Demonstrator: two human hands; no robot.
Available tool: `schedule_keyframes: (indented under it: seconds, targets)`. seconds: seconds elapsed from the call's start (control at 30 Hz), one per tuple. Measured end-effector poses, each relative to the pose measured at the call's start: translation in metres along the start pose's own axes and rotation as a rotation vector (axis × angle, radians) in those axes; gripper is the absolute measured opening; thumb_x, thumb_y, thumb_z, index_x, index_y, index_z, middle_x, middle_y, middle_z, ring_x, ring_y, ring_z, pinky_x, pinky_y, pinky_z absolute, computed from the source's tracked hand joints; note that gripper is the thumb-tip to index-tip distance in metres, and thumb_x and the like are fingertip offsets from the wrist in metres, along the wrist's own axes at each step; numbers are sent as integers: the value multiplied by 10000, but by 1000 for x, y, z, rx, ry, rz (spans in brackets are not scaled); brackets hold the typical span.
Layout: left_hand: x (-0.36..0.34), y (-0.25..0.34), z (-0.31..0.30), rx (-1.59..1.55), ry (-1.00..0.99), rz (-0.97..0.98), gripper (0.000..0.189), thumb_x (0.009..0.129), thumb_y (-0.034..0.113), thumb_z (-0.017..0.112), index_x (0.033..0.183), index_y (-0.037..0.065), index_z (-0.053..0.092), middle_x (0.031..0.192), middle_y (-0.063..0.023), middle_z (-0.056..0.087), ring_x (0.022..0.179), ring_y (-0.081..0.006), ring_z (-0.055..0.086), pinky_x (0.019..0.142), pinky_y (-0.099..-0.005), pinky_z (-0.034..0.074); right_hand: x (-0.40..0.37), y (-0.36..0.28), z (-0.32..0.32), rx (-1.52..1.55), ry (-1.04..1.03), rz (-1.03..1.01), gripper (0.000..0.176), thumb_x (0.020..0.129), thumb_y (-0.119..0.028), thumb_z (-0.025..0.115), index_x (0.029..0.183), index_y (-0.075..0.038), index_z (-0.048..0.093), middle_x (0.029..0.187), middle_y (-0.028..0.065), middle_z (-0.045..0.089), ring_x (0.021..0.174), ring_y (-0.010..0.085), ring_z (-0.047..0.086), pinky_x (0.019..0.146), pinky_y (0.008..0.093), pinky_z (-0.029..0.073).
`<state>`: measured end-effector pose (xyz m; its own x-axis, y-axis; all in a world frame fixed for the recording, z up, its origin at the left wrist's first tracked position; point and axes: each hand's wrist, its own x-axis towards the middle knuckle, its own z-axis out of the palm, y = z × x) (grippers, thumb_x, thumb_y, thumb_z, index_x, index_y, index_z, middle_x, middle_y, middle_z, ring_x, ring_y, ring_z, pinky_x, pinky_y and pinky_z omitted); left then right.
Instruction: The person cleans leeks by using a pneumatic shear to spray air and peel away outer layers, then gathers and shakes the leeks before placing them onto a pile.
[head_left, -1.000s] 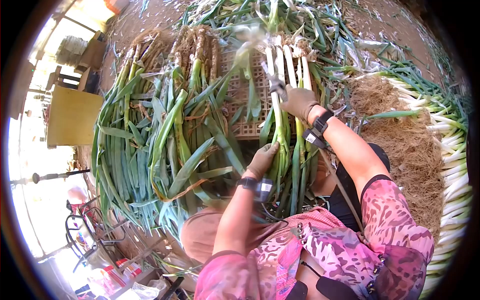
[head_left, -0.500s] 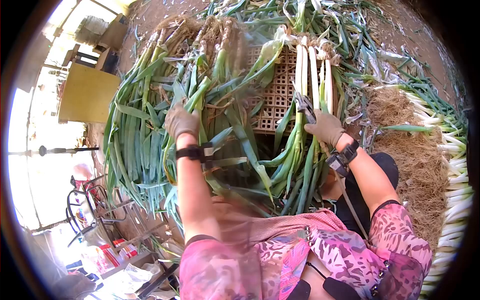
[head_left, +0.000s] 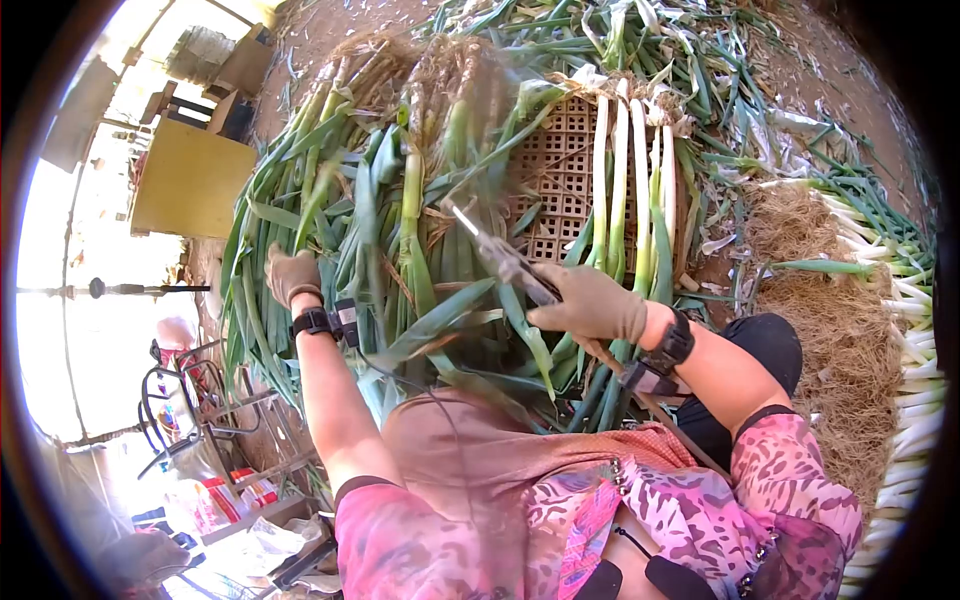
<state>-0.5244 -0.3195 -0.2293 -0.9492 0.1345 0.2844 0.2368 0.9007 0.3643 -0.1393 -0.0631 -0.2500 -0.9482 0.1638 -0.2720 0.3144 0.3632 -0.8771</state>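
Observation:
Wearing a glove, my left hand (head_left: 292,276) has its fingers curled among the green leaves at the left side of the leek pile (head_left: 345,225); what it grips is hard to make out. My gloved right hand (head_left: 592,301) is wrapped round a metal tool (head_left: 508,268), which points up and left over the pile. Several peeled white leeks (head_left: 640,150) lie side by side on a plastic crate (head_left: 560,150), beyond my right hand. The unpeeled leeks have brown, rooty ends at the top.
A heap of cut roots (head_left: 830,330) and a long row of white leeks (head_left: 912,350) lie at the right. Loose leaves (head_left: 690,60) cover the ground beyond the crate. A yellow panel (head_left: 192,180) and a metal-framed chair (head_left: 175,400) stand at the left.
My left hand has moved left and slightly down, away from the middle of the pile. My right hand has swung left with the tool, away from the white leeks.

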Motion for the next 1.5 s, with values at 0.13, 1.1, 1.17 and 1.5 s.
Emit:
schedule_keyframes:
  seconds: [0.13, 1.1, 1.17, 1.5]
  targets:
    - [6, 51, 33, 8, -238, 264, 573, 822, 301, 660, 1316, 20, 585, 1259, -275, 628, 1135, -419, 616, 982, -463, 489, -19, 18, -3, 17, 28, 138, 615, 828, -409, 707, 1275, -13, 562, 804, 195, 680, 674, 350, 682, 674, 413, 530]
    - [-303, 151, 33, -74, -790, 356, 615, 867, 422, 704, 1276, -10, 549, 1053, -259, 675, 1026, -413, 647, 880, -480, 509, -19, 41, -47, -37, 151, 298, 522, 799, -473, 663, 1036, -9, 642, 801, 197, 697, 724, 333, 699, 720, 416, 535]
    - [-283, 159, 51, -133, -520, 307, 586, 863, 434, 715, 1208, -25, 597, 1035, -234, 687, 993, -411, 654, 875, -480, 512, -30, 59, -38, -71, 140, 262, 496, 812, -431, 693, 1074, -15, 620, 776, 186, 683, 686, 312, 694, 672, 408, 539]
    - [-251, 159, 139, -1066, -882, -190, 389, 828, 106, 711, 1180, -39, 629, 1006, -122, 705, 848, -208, 668, 768, -320, 539, -81, 63, -28, -37, 274, 308, 636, 819, -446, 664, 1288, -27, 568, 991, 271, 685, 939, 417, 666, 837, 465, 517]
